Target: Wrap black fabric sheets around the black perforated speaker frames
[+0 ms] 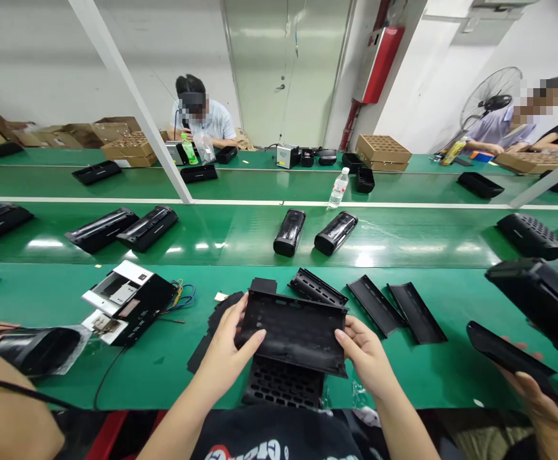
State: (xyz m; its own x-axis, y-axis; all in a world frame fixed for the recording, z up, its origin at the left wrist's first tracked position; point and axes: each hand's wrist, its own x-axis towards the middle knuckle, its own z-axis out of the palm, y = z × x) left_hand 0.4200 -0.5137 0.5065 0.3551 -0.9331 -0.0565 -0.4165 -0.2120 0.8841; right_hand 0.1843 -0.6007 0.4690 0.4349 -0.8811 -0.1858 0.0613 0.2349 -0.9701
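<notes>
Head view: left hand and right hand, each curled part-closed, pinch the panel at opposite ends, likely for balance and to leave its middle uncovered. Panel held partly over the grille, above the tabletop.

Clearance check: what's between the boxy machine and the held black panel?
In the head view: coloured wires, green tabletop, dark flat pieces, then the left hand gripping the panel.

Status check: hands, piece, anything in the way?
Left hand and right hand gripping opposite ends of black rectangular plastic panel. Black perforated plastic panel partly hidden behind it. No obstruction visible.
</notes>
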